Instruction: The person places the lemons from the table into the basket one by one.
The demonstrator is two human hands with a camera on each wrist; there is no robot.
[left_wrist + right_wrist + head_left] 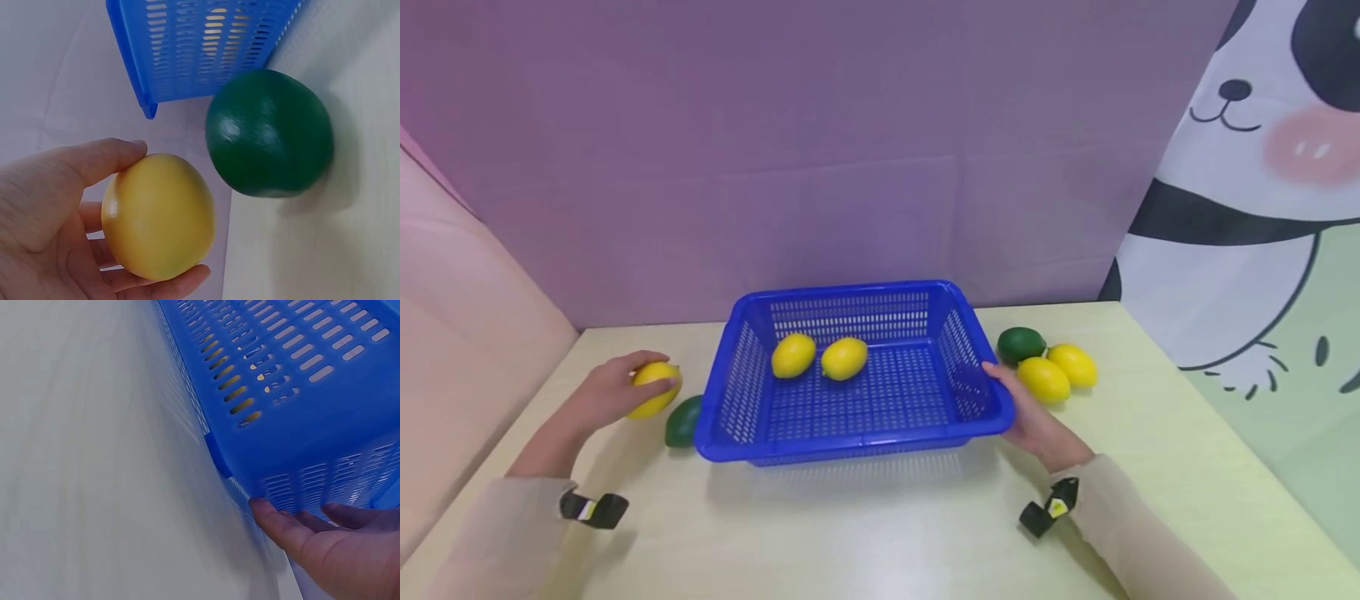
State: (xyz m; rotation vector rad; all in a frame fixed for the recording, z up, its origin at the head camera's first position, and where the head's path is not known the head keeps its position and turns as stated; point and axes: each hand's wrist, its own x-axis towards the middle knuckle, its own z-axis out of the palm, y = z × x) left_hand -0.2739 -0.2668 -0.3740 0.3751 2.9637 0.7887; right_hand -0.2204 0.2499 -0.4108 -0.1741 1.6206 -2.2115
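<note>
Pale table (865, 533): left fingers (182, 285) around 1 lemon (159, 219).

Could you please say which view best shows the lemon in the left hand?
Left wrist: the lemon appears large, largely uncovered. The head view shows it smaller, partly behind the left hand; the right wrist view misses it.

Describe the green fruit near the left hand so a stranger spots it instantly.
On the pale table, find the blue basket. By its left side lies a dark green fruit, close to the left hand. It is the only green one on that side; its neighbour, the lemon in that hand, is yellow.
</note>
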